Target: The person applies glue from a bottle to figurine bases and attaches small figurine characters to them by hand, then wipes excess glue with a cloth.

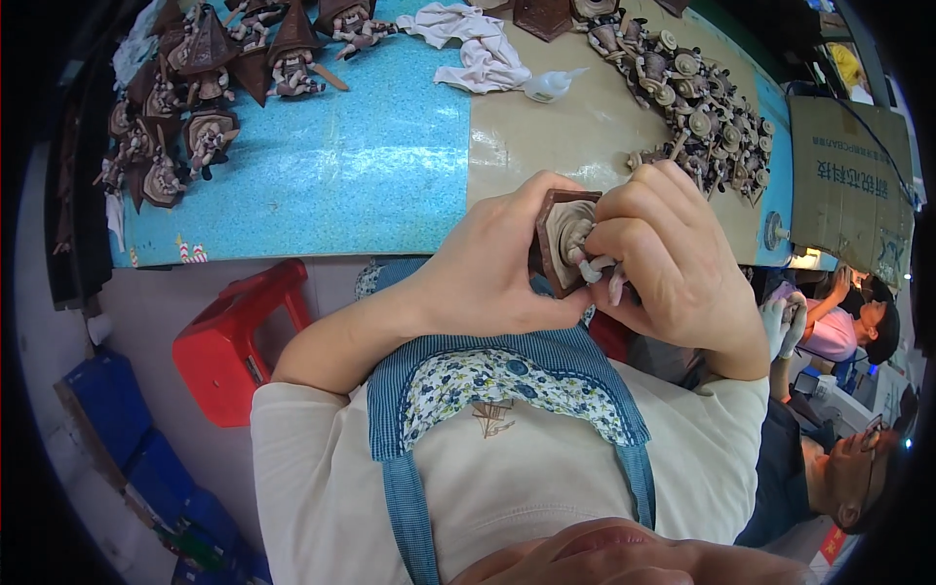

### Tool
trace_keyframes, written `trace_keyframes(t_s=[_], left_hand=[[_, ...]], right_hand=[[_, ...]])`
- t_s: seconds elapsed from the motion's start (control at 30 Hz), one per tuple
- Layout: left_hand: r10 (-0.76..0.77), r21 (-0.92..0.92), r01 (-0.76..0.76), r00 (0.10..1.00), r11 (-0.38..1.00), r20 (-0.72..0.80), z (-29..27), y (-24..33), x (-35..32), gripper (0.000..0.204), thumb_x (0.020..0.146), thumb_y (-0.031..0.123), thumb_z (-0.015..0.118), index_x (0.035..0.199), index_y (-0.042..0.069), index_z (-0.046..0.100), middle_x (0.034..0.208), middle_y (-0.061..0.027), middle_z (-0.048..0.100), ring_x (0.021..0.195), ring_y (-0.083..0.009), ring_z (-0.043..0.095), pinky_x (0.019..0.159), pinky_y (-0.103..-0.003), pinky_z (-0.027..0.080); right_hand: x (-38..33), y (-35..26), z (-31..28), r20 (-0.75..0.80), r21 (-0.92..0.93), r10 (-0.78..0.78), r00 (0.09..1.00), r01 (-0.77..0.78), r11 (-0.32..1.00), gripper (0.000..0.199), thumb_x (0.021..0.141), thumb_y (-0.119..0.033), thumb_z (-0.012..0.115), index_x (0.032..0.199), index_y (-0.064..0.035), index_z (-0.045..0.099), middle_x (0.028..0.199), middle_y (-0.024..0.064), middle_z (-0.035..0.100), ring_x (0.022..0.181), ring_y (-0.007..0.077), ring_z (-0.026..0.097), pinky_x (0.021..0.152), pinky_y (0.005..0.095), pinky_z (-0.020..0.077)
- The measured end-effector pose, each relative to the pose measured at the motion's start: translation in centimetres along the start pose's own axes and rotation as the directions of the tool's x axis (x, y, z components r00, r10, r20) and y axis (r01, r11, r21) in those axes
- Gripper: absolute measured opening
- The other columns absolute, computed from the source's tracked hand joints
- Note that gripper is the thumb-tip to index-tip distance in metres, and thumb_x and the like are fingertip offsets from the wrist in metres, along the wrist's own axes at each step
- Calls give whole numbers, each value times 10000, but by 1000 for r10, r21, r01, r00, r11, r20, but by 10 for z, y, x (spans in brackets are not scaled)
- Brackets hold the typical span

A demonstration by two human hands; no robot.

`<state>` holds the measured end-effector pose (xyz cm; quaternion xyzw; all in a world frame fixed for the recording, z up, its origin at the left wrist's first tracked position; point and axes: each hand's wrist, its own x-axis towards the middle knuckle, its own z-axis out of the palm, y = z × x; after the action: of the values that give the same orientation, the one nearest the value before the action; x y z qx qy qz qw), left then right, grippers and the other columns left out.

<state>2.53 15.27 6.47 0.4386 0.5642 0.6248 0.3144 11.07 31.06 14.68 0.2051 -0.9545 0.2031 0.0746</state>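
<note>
In front of my chest, my left hand (487, 258) is closed around a dark brown, angular hollow piece (548, 239) with a pale, ridged inside. My right hand (678, 263) pinches a small cream-and-brown figurine (591, 267) against the open side of that piece. My fingers cover much of the figurine, so I cannot tell whether the two are joined. Beyond my right hand lies a heap of loose small figurines (707, 122) with round hat-like tops. At the far left of the table are brown pointed pieces with figurines in them (210, 49).
The table has a blue mat (341, 175) and a brown sheet (526, 136). A white squeeze bottle (550, 86) lies beside a crumpled white cloth (473, 49). A cardboard box (848, 195) stands at the right, near other people. Below left are a red stool (210, 351) and blue bins (107, 400).
</note>
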Motion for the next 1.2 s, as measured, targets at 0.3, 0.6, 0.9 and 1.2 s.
trace_keyframes(t_s=[0.3, 0.6, 0.9, 1.2], left_hand=[[-47, -60, 55, 992, 997, 118, -6, 2, -4, 614, 626, 183, 770, 1103, -2, 430, 839, -163, 616, 776, -322, 635, 694, -372, 494], [-106, -396, 168, 979, 903, 173, -3, -14, -9, 610, 662, 114, 786, 1145, 4, 430, 973, -70, 597, 857, -148, 594, 751, -286, 487], [-138, -718, 463, 875, 520, 464, -10, -35, -7, 641, 643, 68, 788, 1195, 1, 469, 1062, -56, 550, 955, -135, 542, 821, -275, 463], [-179, -594, 433, 881, 678, 437, -6, -27, -14, 605, 635, 144, 776, 1129, -4, 458, 1094, -121, 575, 924, -208, 598, 704, -293, 490]], right_hand=[[5, 2, 11, -11, 234, -112, 994, 111, 966, 346, 539, -143, 650, 810, -8, 480, 790, 105, 424, 694, 270, 474, 569, 371, 408], [7, 12, 14, 107, 363, -26, 994, -15, 932, 253, 714, -58, 667, 918, -13, 524, 841, 130, 521, 701, 291, 500, 601, 367, 414], [13, 34, -1, 22, 447, -106, 994, 85, 890, 239, 752, -139, 662, 949, -6, 648, 926, 114, 595, 854, 292, 566, 762, 376, 463], [-6, 19, 17, -68, 533, 33, 997, 8, 846, 307, 668, 28, 625, 972, -14, 627, 875, 122, 608, 787, 305, 580, 707, 376, 478]])
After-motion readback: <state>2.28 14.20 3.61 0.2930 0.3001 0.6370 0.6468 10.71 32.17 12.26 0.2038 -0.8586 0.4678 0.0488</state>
